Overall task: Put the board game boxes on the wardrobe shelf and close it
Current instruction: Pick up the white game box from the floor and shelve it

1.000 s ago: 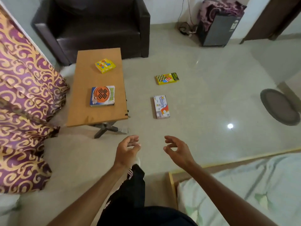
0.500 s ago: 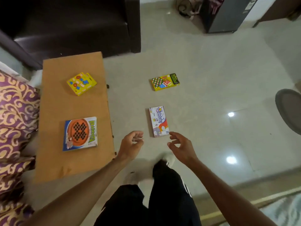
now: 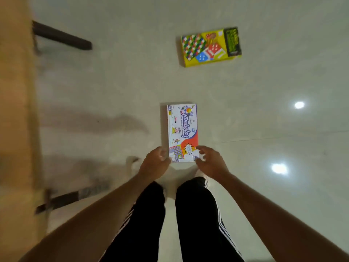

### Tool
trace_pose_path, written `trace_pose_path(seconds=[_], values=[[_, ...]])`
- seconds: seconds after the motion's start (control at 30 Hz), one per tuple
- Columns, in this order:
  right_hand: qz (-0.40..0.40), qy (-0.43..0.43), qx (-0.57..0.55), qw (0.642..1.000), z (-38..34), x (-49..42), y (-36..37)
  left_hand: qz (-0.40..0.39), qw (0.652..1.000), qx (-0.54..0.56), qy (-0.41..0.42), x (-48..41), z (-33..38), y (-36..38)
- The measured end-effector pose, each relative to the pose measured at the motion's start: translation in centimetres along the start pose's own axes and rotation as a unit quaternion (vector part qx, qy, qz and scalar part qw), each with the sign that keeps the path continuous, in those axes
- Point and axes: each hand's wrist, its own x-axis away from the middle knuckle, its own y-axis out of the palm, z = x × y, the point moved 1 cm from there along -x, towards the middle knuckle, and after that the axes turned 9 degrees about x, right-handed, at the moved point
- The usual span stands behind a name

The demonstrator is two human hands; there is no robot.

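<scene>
A white board game box [image 3: 182, 129] lies flat on the pale tiled floor straight in front of my feet. My left hand [image 3: 155, 162] is at its near left corner with curled fingers against the edge. My right hand [image 3: 210, 161] is at its near right corner, fingertips over the edge. The view is blurred, so how firm either hold is stays unclear. A yellow board game box [image 3: 210, 47] lies on the floor farther away to the right. The wardrobe is not in view.
The wooden coffee table [image 3: 17, 114] runs along the left edge, with its dark legs [image 3: 62, 37] reaching out over the floor. My legs in black trousers [image 3: 196, 214] stand just behind the white box. Ceiling lights glare off the floor at right.
I have stepped forward and bent down over the floor. Both hands dropped from above the white box to its near corners. The armchair and the tabletop boxes have left the view.
</scene>
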Motion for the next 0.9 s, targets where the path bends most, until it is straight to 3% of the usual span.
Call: trace_pose_path(seconds=[0.13,0.23,0.43,0.6,0.9], values=[[-0.003,0.008,0.005,1.0,4.5,-12.6,5.5,0.008,0.999,0.012,-0.037,-13.0,-3.7,4.8],[0.029,0.02,-0.039,0.999,5.8,-18.4,8.4,0.005,0.993,0.11,-0.039,-19.2,-5.0,6.9],[0.06,-0.029,-0.025,0.997,4.9,-18.8,10.4,0.003,0.978,0.206,-0.046,-20.7,-4.7,6.6],[0.06,-0.087,-0.038,0.994,-1.3,-10.4,3.9,0.033,0.971,0.235,0.002,-11.0,0.1,0.3],[-0.023,-0.248,0.054,0.967,-13.8,15.2,-13.6,0.114,0.954,0.274,0.043,19.9,8.5,-10.8]])
